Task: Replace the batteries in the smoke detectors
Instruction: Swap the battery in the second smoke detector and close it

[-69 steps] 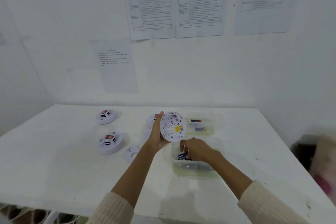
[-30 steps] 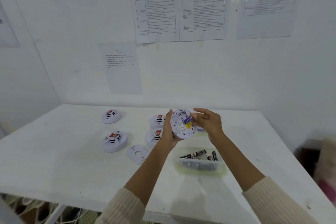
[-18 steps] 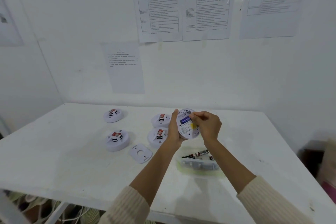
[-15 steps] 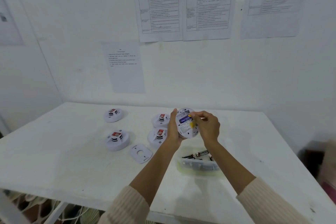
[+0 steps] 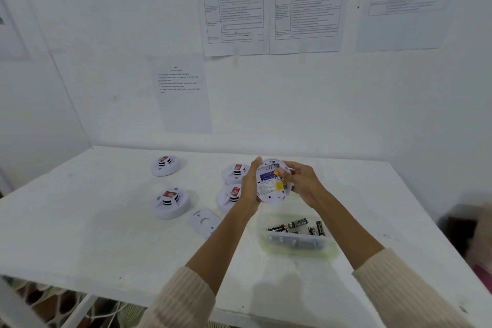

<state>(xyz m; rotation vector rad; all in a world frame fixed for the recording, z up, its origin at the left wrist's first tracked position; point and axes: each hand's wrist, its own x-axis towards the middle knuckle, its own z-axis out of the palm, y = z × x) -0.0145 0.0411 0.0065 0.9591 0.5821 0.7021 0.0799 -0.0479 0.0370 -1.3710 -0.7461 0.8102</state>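
While left hand (image 5: 250, 187) cups the detector (image 5: 269, 191) rim, right hand (image 5: 303, 184) presses its battery (image 5: 267, 176).

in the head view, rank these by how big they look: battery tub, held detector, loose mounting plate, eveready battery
1. battery tub
2-3. held detector and loose mounting plate look alike; the detector is tilted, so unranked
4. eveready battery

Held detector (image 5: 269, 189) label & wall sheets (image 5: 235, 5) txt too small to read.
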